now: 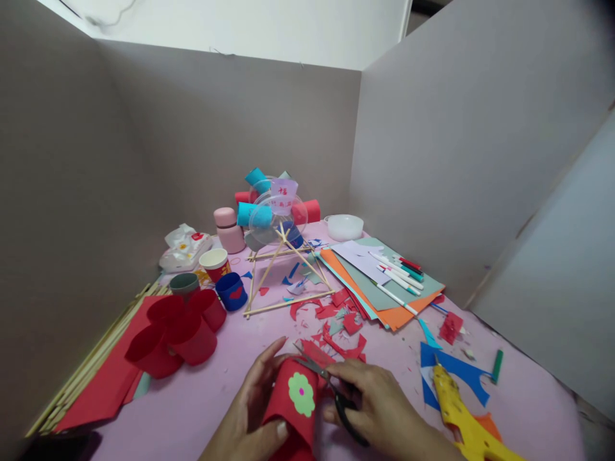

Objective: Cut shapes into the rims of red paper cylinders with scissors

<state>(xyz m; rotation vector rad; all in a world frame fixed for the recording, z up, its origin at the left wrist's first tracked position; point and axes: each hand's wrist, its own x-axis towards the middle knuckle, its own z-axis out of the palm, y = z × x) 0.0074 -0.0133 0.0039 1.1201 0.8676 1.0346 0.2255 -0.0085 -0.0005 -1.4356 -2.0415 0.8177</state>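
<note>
My left hand point(257, 406) is wrapped round a red paper cylinder point(283, 390), thumb at its near rim and fingers behind its far end. A pale green paper flower point(302, 394) with a pink centre is stuck on the cylinder's side. Dark-handled scissors point(343, 406) are gripped in my right hand point(369, 403), their blades lying across the cylinder's far rim. Whether the blades bite into the paper is hard to see. Red paper scraps point(341, 326) lie just beyond both hands.
Red paper cups point(192, 336) and a blue cup point(231, 291) stand left. Behind them rises a stick-framed wheel model point(276, 218). Coloured paper sheets point(398, 314) with markers point(398, 275) lie right, near a yellow glue gun point(461, 416). Grey partitions point(230, 128) surround the table.
</note>
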